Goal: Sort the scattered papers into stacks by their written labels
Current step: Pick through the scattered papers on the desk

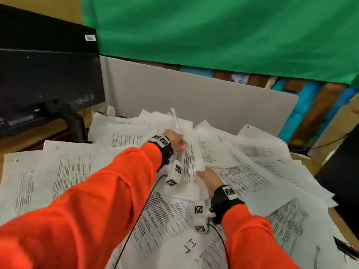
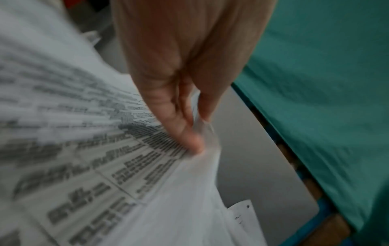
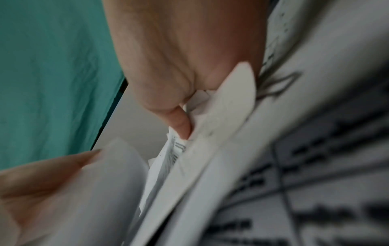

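Hands come first: the left hand (image 1: pixel 174 139) is far and a little left of centre, its thumb and fingers (image 2: pixel 185 126) pinching the upper end of a sheet (image 1: pixel 189 162), and the right hand (image 1: pixel 208 181) is nearer and to the right, its fingers (image 3: pixel 179 123) curled onto the lower end of that sheet, where the right wrist view shows more than one layer of paper in the pinch. The sheet runs between them with its long axis going near to far, tilted slightly to the left at the far end, and it is lifted off the pile (image 1: pixel 252 171) rather than lying flat. Its printed face shows in the left wrist view, but blur hides any written label there. Both hands hold it, so neither is free; the right one is the nearer to the body and to the near papers, among them a page marked "11" (image 1: pixel 191 247). Around them loose printed papers cover the desk (image 1: pixel 29 140) on all sides with no tidy stack visible. A dark monitor (image 1: pixel 48 78) stands far left, a grey board (image 1: pixel 194 98) stands behind the pile, and green cloth (image 1: pixel 233 32) hangs beyond.
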